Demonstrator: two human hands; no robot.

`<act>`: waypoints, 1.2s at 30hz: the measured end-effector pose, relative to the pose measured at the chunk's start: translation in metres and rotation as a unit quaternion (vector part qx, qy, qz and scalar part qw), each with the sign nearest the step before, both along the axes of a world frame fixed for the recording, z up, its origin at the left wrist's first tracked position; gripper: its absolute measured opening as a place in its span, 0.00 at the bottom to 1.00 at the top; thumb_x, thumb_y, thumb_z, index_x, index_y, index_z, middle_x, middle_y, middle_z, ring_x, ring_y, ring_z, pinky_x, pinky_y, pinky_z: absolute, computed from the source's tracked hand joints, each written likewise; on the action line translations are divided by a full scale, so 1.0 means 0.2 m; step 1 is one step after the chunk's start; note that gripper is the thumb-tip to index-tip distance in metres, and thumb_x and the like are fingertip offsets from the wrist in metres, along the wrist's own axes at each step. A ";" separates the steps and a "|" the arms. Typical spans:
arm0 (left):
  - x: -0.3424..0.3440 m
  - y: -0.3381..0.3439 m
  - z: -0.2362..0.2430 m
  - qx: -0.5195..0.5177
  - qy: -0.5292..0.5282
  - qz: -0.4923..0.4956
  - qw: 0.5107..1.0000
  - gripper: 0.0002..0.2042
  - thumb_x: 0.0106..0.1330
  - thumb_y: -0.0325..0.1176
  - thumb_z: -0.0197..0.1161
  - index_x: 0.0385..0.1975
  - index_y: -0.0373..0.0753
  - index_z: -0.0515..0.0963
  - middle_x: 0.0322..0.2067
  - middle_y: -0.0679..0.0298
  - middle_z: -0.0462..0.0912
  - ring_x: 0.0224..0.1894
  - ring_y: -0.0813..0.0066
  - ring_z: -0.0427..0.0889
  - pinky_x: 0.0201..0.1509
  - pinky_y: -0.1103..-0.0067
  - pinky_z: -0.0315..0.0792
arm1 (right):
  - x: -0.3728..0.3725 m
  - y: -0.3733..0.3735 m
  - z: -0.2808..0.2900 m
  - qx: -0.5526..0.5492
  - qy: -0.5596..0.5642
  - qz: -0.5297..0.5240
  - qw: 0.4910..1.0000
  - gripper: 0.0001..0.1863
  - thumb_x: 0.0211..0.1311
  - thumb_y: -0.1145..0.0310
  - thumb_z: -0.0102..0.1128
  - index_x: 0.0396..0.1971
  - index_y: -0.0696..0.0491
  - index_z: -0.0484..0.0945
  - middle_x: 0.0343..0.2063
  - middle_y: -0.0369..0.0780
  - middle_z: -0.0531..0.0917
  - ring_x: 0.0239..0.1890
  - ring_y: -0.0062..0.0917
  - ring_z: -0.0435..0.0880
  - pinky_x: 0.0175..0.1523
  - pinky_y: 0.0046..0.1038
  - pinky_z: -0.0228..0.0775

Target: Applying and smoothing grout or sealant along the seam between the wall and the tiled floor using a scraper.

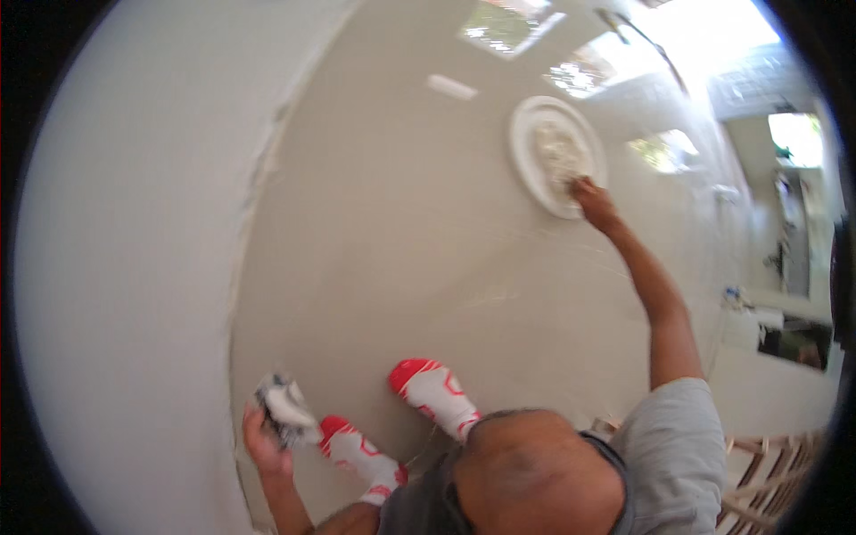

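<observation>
At the lower left, near the pale wall, my left hand (265, 446) is closed around a blurred white-and-dark object (287, 410); its exact kind cannot be made out. My right arm stretches far forward to a white oval basin (524, 160) on the floor. Inside the basin lies a lumpy whitish mass (557, 147). At the basin's near right side, my right hand (593, 201) reaches over the rim with its fingers drawn together at the mass. Whatever those fingers grip is too small and blurred to name.
A pale wall (134, 267) runs along the left. The shiny beige floor (401, 241) reflects bright windows. My feet in white-and-red socks (437, 397) stand close by. Wooden slatted pieces (771, 477) are at the lower right, and a long-handled tool (655, 45) lies at the far right.
</observation>
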State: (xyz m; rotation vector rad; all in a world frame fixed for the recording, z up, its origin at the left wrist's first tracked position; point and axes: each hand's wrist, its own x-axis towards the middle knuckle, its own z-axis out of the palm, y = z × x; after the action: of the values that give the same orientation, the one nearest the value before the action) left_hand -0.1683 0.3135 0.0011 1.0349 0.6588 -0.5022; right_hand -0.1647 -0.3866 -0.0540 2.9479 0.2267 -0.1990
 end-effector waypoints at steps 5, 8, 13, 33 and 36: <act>0.04 -0.10 0.03 0.020 0.009 0.062 0.998 0.14 0.55 0.32 0.46 0.41 0.35 0.68 0.37 0.63 0.73 0.43 0.72 0.71 0.49 0.76 0.63 | 0.03 -0.02 0.25 -0.237 0.126 0.066 0.961 0.08 0.43 0.73 0.50 0.25 0.55 0.76 0.32 0.40 0.75 0.44 0.34 0.70 0.49 0.34 0.60; 0.07 -0.18 0.10 0.042 0.043 0.092 0.994 0.26 0.56 0.30 0.48 0.54 0.26 0.53 0.44 0.57 0.70 0.46 0.72 0.70 0.50 0.76 0.65 | 0.17 0.33 0.42 -0.133 0.083 -0.071 0.985 0.09 0.42 0.78 0.50 0.26 0.56 0.76 0.30 0.42 0.75 0.41 0.35 0.71 0.46 0.32 0.62; 0.10 -0.25 0.02 -0.063 0.020 0.068 0.995 0.10 0.56 0.29 0.45 0.37 0.36 0.68 0.33 0.64 0.74 0.37 0.76 0.74 0.43 0.80 0.68 | 0.24 0.95 0.33 0.359 -0.019 -0.079 0.930 0.10 0.51 0.81 0.50 0.35 0.59 0.71 0.38 0.43 0.75 0.43 0.33 0.72 0.50 0.28 0.62; 0.13 -0.21 -0.02 0.022 -0.038 0.128 0.991 0.07 0.56 0.26 0.44 0.32 0.36 0.67 0.31 0.67 0.72 0.36 0.80 0.70 0.42 0.83 0.64 | 0.33 2.24 0.48 0.443 -0.038 0.272 0.853 0.21 0.27 0.83 0.52 0.31 0.54 0.76 0.29 0.38 0.75 0.39 0.33 0.71 0.38 0.32 0.68; 0.13 -0.20 -0.07 0.030 -0.040 0.148 0.988 0.07 0.56 0.26 0.43 0.32 0.36 0.67 0.30 0.67 0.71 0.36 0.80 0.70 0.41 0.83 0.65 | 0.37 2.25 0.47 0.417 -0.015 0.368 0.831 0.17 0.33 0.80 0.52 0.31 0.53 0.76 0.30 0.38 0.75 0.41 0.31 0.70 0.44 0.34 0.64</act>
State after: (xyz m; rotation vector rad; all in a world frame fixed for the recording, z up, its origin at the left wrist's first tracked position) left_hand -0.1424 0.2744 -0.0136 0.9877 0.7439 -0.1817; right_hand -0.0899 0.0637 0.0408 3.3170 1.8083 0.0948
